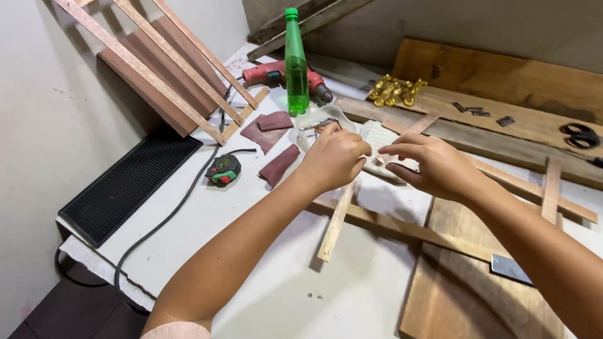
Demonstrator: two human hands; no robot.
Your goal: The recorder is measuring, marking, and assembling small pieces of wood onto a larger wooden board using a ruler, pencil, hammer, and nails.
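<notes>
Surface: a white-covered worktop (pixel 282 301) set against a pale plastered wall (pixel 56 113), with a black ribbed rubber mat (pixel 125 185) at its left end and a dark wooden board (pixel 465 295) at lower right. A frame of thin reddish wooden slats (pixel 169 63) leans on the wall.

Hands: the left hand (pixel 334 157) is curled, fingers bent down onto a clear crumpled plastic bag (pixel 326 122) near the worktop's middle; what it grips is hidden under the knuckles, so its hold cannot be told. The right hand (pixel 433 164) hovers just beside it, fingers half-bent over a pale thin wooden strip (pixel 336 223), grasping nothing visible.

Nearby: a green plastic bottle (pixel 296 63) stands upright before a red power drill (pixel 276 74); maroon sandpaper pieces (pixel 270 129); a black-and-green tape measure (pixel 223 169); a black cable (pixel 169 213).

Hard to make out: small gold-coloured metal fittings (pixel 396 91) and black-handled scissors (pixel 581 135), partly cut off at the right edge.
</notes>
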